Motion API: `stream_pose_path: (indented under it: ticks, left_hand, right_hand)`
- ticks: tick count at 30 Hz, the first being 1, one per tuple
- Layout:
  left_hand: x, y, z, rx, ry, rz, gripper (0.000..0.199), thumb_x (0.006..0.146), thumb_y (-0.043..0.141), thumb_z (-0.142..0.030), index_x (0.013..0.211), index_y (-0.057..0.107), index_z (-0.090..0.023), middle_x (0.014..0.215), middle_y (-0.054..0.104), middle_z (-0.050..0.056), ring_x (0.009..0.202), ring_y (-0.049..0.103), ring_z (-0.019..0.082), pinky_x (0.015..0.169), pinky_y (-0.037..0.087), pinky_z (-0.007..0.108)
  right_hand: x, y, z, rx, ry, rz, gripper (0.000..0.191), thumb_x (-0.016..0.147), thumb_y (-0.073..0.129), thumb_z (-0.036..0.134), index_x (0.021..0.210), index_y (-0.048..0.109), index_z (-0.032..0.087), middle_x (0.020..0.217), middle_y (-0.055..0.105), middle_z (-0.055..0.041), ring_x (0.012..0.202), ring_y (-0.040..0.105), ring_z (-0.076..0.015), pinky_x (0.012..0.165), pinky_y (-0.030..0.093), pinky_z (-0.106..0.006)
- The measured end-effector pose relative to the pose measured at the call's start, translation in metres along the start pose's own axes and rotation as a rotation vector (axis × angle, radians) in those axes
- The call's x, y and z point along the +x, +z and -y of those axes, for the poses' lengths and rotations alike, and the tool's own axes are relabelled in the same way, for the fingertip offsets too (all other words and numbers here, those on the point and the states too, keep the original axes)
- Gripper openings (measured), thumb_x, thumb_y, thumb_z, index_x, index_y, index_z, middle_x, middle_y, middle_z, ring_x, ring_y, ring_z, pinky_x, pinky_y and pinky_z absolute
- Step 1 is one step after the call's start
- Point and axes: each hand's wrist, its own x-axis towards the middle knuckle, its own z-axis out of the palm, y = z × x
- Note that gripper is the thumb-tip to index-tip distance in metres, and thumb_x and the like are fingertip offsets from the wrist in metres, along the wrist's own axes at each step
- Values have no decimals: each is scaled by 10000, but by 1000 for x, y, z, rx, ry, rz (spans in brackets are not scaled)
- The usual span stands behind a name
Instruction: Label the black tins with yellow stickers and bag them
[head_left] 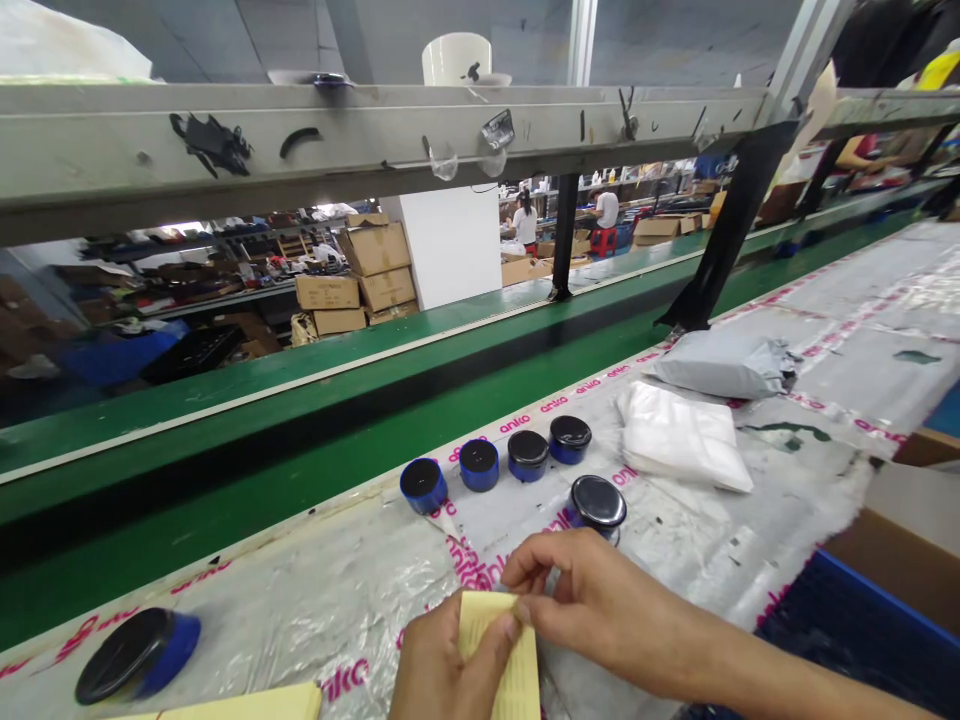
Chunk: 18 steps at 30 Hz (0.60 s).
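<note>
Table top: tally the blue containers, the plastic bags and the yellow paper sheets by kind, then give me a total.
Round blue containers with black lids: 6
Grey plastic mailer bags: 1
White plastic bags: 1
Yellow paper sheets: 2
Total: 10

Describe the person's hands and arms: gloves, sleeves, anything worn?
Nothing worn shows. The left hand and the right hand are bare, with no gloves, rings or tape. The right forearm is bare to the frame edge, with no sleeve, watch or band. The left forearm is out of frame.
</note>
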Motion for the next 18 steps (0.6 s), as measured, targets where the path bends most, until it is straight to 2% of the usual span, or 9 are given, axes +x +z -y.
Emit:
stream_pose_path:
  ticks: [5, 11, 18]
  left_hand:
    - [0, -2, 6, 117, 48, -8, 450, 821, 650, -579, 785, 724, -137, 731, 728, 79, 697, 633, 214, 587, 445, 246]
    - [0, -1, 1, 212, 62, -31, 338, 814, 630, -470, 704, 692, -157, 674, 710, 64, 644, 616, 203, 574, 399, 253]
    - [0, 2, -4, 378, 44, -81, 197, 753, 612, -320, 622, 654, -179, 625, 696, 43, 608, 612, 198, 580, 348, 269]
  right_hand:
    - [1, 1, -3, -47, 21, 8, 170, 793, 612, 109, 847, 756, 182, 720, 699, 29, 631, 582, -111, 549, 391, -177]
    - [2, 0, -1, -159, 7, 44, 190, 745, 592, 75, 819, 728, 184, 755, 729, 17, 699, 653, -147, 618, 434, -208]
    - [-3, 0, 4, -378, -86, 38, 156, 751, 610, 116, 833, 712, 202, 838, 711, 5, 770, 626, -160, 685, 424, -239]
